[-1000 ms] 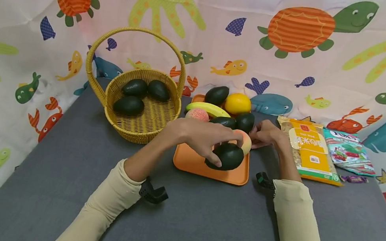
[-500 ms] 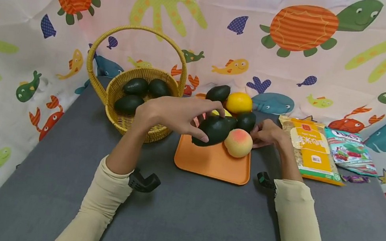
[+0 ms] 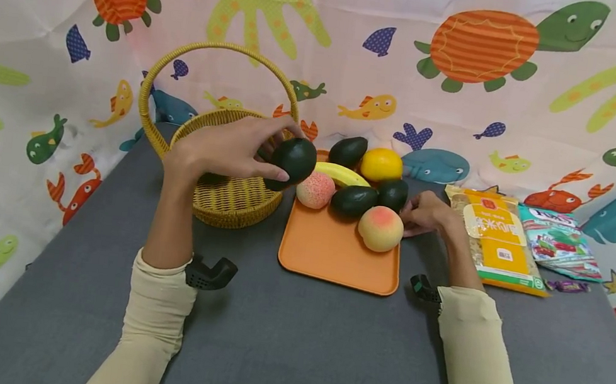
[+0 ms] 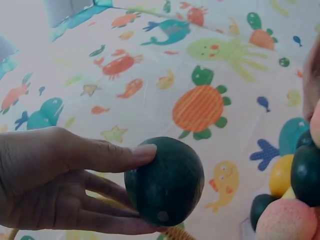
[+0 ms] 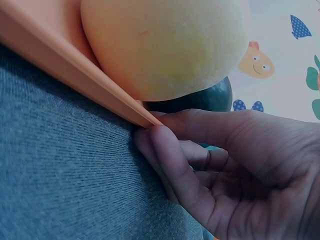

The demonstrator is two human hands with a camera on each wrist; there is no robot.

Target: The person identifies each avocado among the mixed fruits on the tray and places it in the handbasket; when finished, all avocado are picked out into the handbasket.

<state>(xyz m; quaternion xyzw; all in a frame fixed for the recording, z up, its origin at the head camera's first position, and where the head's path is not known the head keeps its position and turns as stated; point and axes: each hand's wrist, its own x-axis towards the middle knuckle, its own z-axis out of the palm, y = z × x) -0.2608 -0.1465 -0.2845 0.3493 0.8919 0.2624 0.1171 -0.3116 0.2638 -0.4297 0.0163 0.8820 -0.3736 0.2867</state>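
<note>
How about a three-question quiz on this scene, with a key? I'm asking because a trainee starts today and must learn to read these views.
1. What does the left hand hold?
2. True or false: the right hand pinches the edge of the orange tray.
3. Which of these stands outside the orange tray?
A) banana
B) wicker basket
C) round yellow fruit

Key:
1. A dark green fruit.
2. True; the right-wrist view shows the edge between its thumb and fingers.
3. B; the wicker basket stands beside the orange tray.
</note>
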